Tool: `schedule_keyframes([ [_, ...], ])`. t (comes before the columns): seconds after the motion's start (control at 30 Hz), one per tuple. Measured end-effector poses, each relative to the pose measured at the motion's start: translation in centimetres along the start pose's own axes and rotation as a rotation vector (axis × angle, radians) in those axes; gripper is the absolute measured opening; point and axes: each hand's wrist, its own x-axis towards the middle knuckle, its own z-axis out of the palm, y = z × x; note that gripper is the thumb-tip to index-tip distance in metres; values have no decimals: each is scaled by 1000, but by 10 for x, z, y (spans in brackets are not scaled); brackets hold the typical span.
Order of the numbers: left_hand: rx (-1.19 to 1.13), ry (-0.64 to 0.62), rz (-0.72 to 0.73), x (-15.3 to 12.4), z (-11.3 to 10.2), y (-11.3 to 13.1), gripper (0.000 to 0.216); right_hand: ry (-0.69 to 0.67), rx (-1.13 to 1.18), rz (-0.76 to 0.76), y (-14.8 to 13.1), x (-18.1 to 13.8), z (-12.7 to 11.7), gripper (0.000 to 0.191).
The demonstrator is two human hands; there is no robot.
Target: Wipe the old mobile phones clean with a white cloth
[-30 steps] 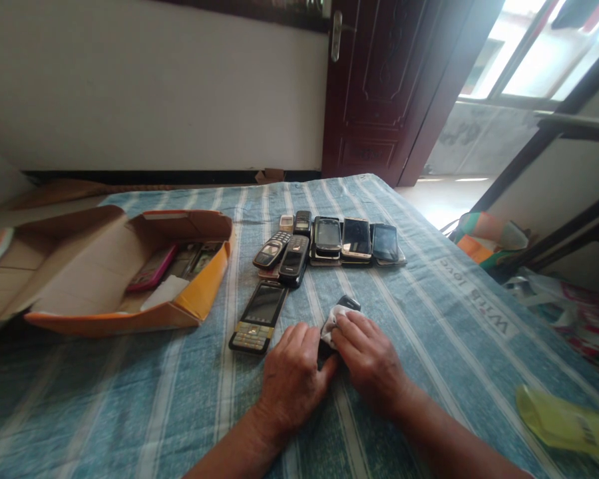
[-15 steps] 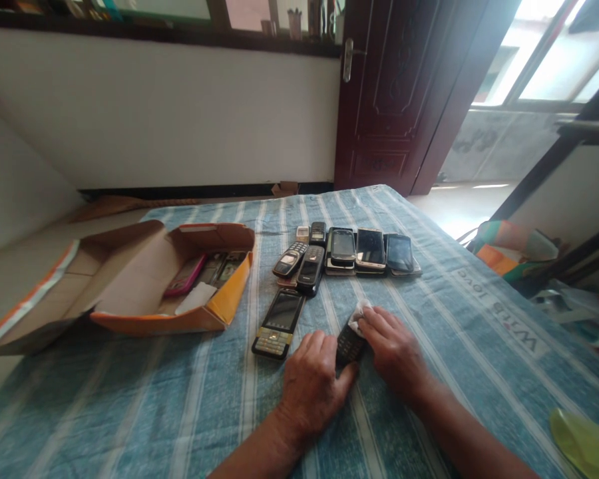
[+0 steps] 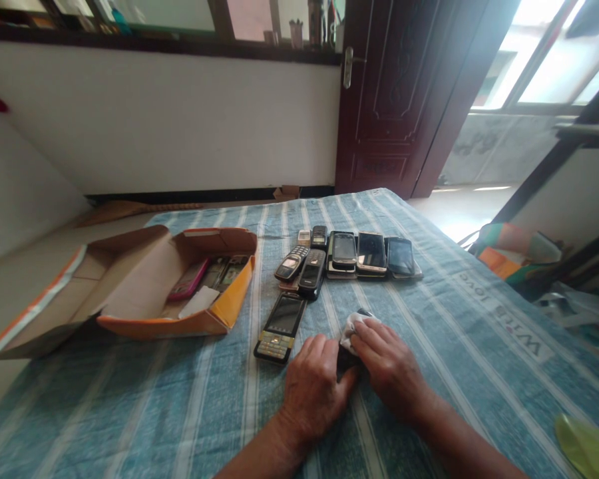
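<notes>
To the right of the cardboard box (image 3: 233, 301), on the striped sheet (image 3: 170, 412), a dark phone (image 3: 344, 360) lies flat between both hands. The left hand (image 3: 313, 386) has its fingers curled close over the phone's near end, pinning it down. The right hand (image 3: 393, 367) presses a white cloth (image 3: 350, 326) onto the phone with narrow, bunched fingers (only the phone's far tip shows past the cloth). Just right of the box lies a gold-keyed phone (image 3: 280, 319), and beyond it, farther from the box, a row of phones (image 3: 350, 255).
</notes>
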Motion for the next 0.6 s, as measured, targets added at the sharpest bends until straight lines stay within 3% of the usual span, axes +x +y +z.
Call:
schedule_keyframes([
  [0.43,-32,-99,-49,1,-6,2,17,-34,-95,153,23,-8,-2,34],
  [0.6,-36,-114,-32,3,-10,1,19,58,-96,250,36,-9,-7,32],
])
